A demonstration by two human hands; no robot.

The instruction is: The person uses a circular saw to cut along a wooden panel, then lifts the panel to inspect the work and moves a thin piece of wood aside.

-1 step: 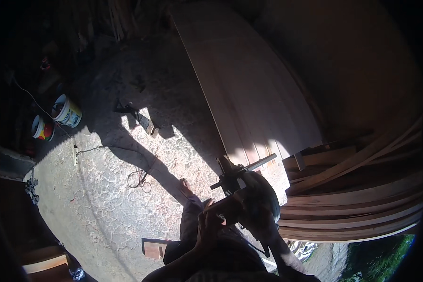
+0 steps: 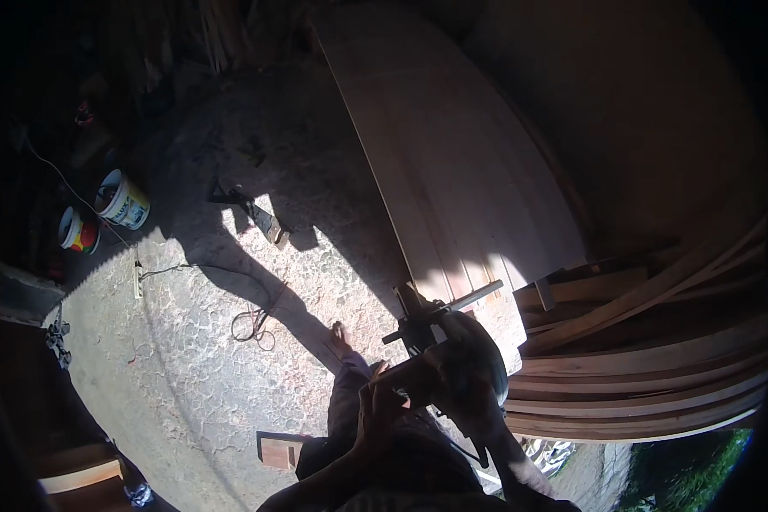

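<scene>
A dark circular saw (image 2: pixel 465 341) with a metal guide bar (image 2: pixel 478 294) sits at the near end of a wide wooden panel (image 2: pixel 461 179). My right hand (image 2: pixel 480 408) is wrapped round the saw's rear, mostly in shadow. On the saw's left side, my left hand (image 2: pixel 379 404) grips the cylindrical motor body. Sunlight falls across the panel's near end, where the bar lies over it. The saw's body hides its blade and the spot where it meets the wood.
Curved stacked boards (image 2: pixel 640 375) lie to the right. A cable (image 2: pixel 256 328) loops on the rough floor, leading to a power strip (image 2: pixel 137 280). Two paint buckets (image 2: pixel 123 201) stand far left, and a wooden piece (image 2: pixel 269 226) lies ahead. My bare foot (image 2: pixel 341 335) is beside the panel.
</scene>
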